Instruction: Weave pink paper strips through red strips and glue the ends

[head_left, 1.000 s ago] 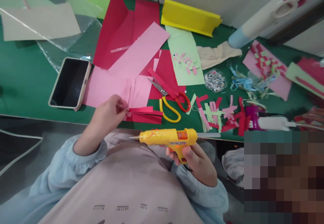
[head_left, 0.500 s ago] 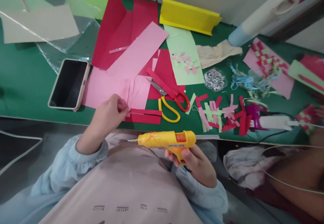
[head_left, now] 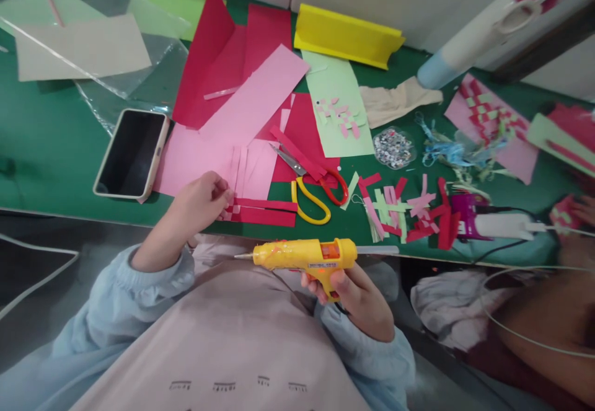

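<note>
My right hand [head_left: 356,290] is wrapped round the grip of a yellow hot glue gun [head_left: 297,255], held level in front of my apron below the table edge. Its metal nozzle points left, and a clear glue stick [head_left: 379,250] juts from its back. My left hand [head_left: 202,200] is closed in a pinch at the left end of red paper strips [head_left: 267,216], where a small pink-and-red weave shows. Thin pink strips [head_left: 239,172] run up from there over a pink sheet. What lies between the fingertips is partly hidden. Scissors [head_left: 311,200] with yellow and red handles lie right beside the strips.
A phone [head_left: 132,154] lies left, near plastic sleeves [head_left: 158,57]. Red card [head_left: 204,57], folded yellow paper [head_left: 348,36], a dish of beads [head_left: 394,147] and cut paper strips [head_left: 395,206] cover the table. A bottle [head_left: 483,33] stands behind. Another person's hand [head_left: 586,209] is at far right.
My left hand has drawn slightly left along the strips, uncovering more of the woven end. The glue gun stays almost in place, with more of its glue stick showing behind it.
</note>
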`<act>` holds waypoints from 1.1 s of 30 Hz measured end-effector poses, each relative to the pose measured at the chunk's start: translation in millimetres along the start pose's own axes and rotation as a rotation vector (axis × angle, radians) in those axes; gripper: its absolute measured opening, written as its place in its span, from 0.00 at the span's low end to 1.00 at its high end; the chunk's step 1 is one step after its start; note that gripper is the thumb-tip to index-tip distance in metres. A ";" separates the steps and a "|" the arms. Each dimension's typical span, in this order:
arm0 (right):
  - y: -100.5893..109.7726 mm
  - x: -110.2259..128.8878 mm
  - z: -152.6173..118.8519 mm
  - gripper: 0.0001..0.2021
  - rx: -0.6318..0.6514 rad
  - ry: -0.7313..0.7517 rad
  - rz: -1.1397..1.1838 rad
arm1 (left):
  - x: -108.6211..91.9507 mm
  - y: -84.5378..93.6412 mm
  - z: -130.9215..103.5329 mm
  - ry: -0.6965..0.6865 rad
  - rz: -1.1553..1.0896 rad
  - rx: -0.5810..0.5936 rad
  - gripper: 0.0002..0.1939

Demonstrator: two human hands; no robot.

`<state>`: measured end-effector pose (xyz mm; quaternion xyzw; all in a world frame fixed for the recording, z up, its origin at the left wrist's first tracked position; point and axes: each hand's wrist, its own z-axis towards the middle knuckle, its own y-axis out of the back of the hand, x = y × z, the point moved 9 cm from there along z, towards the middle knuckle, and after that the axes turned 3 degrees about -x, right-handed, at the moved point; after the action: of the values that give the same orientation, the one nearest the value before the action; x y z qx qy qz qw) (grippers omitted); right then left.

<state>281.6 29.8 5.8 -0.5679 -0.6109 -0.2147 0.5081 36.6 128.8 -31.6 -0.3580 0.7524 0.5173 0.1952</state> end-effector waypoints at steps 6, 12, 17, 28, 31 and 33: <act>2.9 -2.3 -1.4 0.23 -0.025 -0.001 -0.020 | -8.1 2.5 -0.8 0.009 0.061 0.007 0.12; 0.3 -4.5 16.6 0.25 0.013 -0.006 -0.108 | -10.5 3.1 0.2 0.009 0.075 -0.004 0.15; 9.2 -15.7 27.9 0.28 -0.032 -0.022 -0.117 | -7.8 2.7 -1.1 0.007 0.061 -0.004 0.11; 22.3 -24.2 30.0 0.30 -0.201 0.054 0.059 | -27.4 15.7 -36.2 -0.184 0.254 -0.160 0.09; 31.5 -19.2 31.4 0.30 -0.286 0.115 0.117 | -37.9 -2.5 -51.9 -0.357 0.368 -0.189 0.07; 37.6 -16.6 31.8 0.29 -0.334 0.154 0.139 | -47.5 -22.0 -62.8 -0.534 0.391 -0.156 0.09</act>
<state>301.2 58.4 -32.8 -0.6670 -0.4855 -0.3202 0.4657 89.4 82.5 10.3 -0.0726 0.6873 0.6765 0.2543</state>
